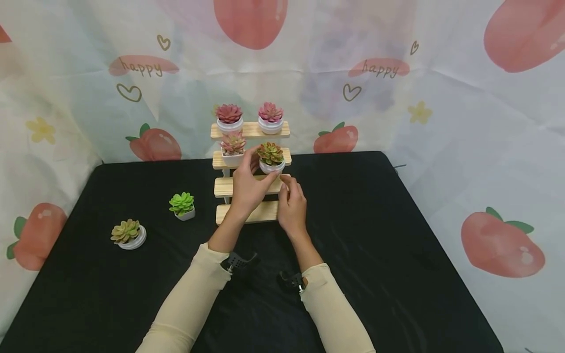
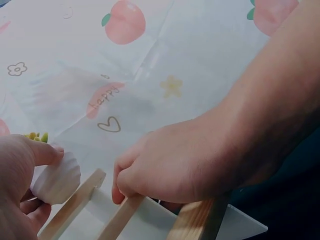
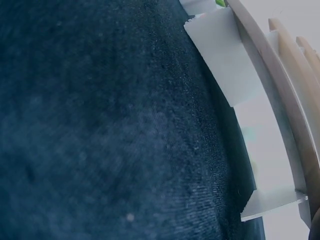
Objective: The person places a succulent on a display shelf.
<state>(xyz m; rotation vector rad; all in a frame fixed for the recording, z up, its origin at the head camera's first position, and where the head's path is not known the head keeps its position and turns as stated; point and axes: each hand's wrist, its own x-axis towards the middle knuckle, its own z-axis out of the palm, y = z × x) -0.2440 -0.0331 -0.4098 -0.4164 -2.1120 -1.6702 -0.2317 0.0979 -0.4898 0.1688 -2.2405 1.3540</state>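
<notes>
A wooden tiered plant stand (image 1: 247, 214) with several slats on white supports stands on the black cloth. My left hand (image 1: 249, 190) pinches the white pot of a green-and-red succulent (image 1: 270, 154) between thumb and fingers, at the right of the second slat from the top. In the left wrist view this white ridged pot (image 2: 57, 177) shows near the stand's slats. My right hand (image 1: 292, 205) grips the stand's right side, its fingers curled over a slat in the left wrist view. A pink succulent (image 1: 232, 144) in a white pot sits left of the held one.
Two reddish succulents, one at left (image 1: 229, 113) and a pinker one (image 1: 270, 113) at right, stand on the top slat. On the black tablecloth (image 1: 375, 274), left of the stand, are a bright green succulent (image 1: 182, 203) and a yellowish-green succulent (image 1: 126, 232). A printed curtain (image 1: 282, 83) hangs behind.
</notes>
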